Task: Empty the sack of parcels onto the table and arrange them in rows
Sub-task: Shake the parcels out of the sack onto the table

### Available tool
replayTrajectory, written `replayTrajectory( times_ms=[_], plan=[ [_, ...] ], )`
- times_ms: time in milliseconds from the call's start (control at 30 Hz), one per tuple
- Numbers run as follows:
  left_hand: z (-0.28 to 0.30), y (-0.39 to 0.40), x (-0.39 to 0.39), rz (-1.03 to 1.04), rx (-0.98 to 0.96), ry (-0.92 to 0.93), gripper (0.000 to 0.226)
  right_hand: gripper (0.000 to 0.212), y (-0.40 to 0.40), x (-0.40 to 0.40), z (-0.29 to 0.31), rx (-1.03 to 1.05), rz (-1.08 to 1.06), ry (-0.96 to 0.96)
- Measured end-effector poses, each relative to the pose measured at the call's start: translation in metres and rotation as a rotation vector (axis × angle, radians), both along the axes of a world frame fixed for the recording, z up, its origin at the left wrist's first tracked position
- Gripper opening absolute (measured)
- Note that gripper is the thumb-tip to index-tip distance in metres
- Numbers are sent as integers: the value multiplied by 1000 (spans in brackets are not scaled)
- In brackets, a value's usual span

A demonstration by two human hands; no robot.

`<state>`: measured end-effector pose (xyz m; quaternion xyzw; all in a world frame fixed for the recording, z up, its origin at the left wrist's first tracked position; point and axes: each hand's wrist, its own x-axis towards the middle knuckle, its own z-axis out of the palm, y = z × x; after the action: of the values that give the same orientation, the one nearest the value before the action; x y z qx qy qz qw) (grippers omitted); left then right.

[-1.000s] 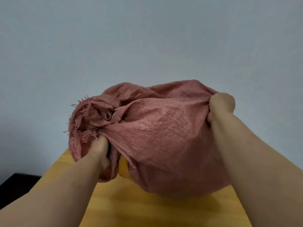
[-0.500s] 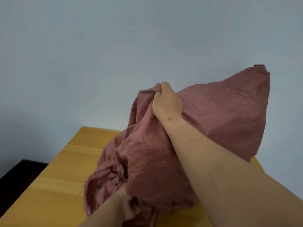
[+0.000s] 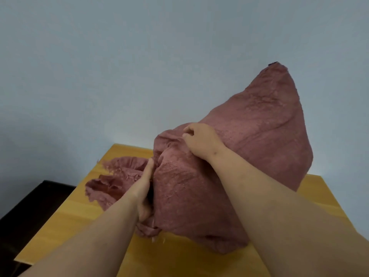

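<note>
With right hand (image 3: 201,143) fingers bunching the tipped sack (image 3: 249,140) and left hand (image 3: 144,188) fingers hidden in its folds, their state unclear, parcels could spill past the table (image 3: 65,222) left edge.

The sack (image 3: 249,156) is rested on the table (image 3: 79,212), its peaked corner raised toward 1 o'clock and its frayed mouth spread toward 10 o'clock. A dark cabinet (image 3: 30,200) is set at 9 o'clock, beside the table.

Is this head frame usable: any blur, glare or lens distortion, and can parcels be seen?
Head view: lighting soft and even, no glare; the sack casts only a faint shadow on the table. Overall slightly soft, and the wide lens stretches both forearms near the bottom edge. The right hand and left hand grip the fabric legibly. No parcels visible.
</note>
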<state>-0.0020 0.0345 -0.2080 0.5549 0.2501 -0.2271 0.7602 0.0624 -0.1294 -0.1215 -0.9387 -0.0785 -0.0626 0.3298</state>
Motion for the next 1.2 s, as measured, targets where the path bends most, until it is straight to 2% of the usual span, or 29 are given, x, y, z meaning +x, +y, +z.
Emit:
replayTrajectory(
  times_ms=[67,167,233,300,367,433,500,567,633,700,767,800,900,967,1067,1133,1200],
  plan=[
    [1,-7,5,-63,98,48,83,27,-9,-6,4,-39,-145,-250],
    [5,-14,9,-178,314,85,66,29,-41,-13,9,-159,-468,-518],
    [10,-15,11,-216,588,25,53,40,-72,-15,8,-92,-661,-438],
    [18,-10,16,-235,825,-67,48,70,-103,-15,4,89,-836,-155],
    [14,-2,27,-121,833,-183,60,101,-124,-16,-6,331,-932,93],
    [8,5,34,177,721,-266,68,117,-133,-17,-18,413,-957,145],
    [9,4,34,347,673,-316,79,122,-133,-15,-22,424,-962,137],
    [8,2,32,377,762,-509,78,118,-132,-12,-19,466,-1011,121],
    [13,-2,29,216,1001,-715,89,108,-137,-10,-17,496,-1100,62],
    [10,-3,32,-96,1162,-761,106,99,-148,-12,-23,469,-1198,-15],
    [9,-4,34,-346,1080,-713,108,100,-160,-18,-39,497,-1278,-9],
    [9,-5,34,-413,1030,-667,105,108,-166,-20,-49,577,-1327,38],
    [-5,-3,33,-528,1044,-489,98,145,-179,-22,-83,1089,-1397,137],
    [-19,5,33,-548,984,-372,97,145,-185,-18,-105,1315,-1314,137],
    [-33,6,29,-487,813,-228,94,136,-165,-22,-95,1376,-1187,198],
    [-37,0,29,-452,800,-252,82,124,-156,-22,-92,1341,-1168,207],
    [-38,-8,34,-454,874,-325,67,120,-152,-22,-97,1335,-1160,199]
  ],
)
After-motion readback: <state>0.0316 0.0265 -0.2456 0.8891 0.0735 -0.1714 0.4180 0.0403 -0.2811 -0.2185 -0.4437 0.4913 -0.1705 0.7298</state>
